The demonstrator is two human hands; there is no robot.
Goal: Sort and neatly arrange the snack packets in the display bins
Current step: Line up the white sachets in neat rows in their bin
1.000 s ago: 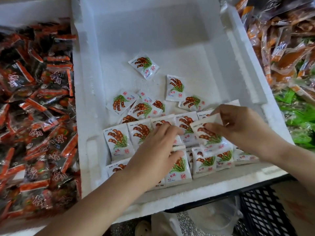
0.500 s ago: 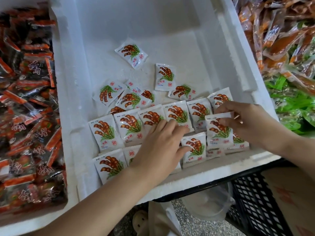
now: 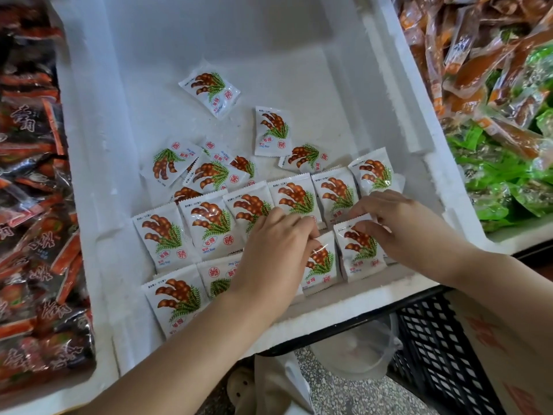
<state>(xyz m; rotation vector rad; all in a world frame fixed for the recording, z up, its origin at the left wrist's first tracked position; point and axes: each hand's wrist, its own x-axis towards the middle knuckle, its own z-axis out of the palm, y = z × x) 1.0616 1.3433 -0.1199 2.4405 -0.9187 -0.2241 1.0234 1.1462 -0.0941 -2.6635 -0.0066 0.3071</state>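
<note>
Far half of the white foam bin [image 3: 89, 145] floor lies bare and open from above; its tall side walls block reach from left and right. Loose packets [image 3: 209, 91] scatter mid-floor, packed rows [image 3: 209, 226] fill the near strip, and left hand [image 3: 275, 250] plus right hand [image 3: 398, 226], pinching a packet [image 3: 359, 250], crowd the near-right corner.

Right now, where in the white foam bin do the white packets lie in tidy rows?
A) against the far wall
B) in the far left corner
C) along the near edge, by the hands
C: the aligned packets sit in rows at the near edge of the foam bin, where the right hand pinches a front-row packet; loose packets lie scattered behind them.
</note>
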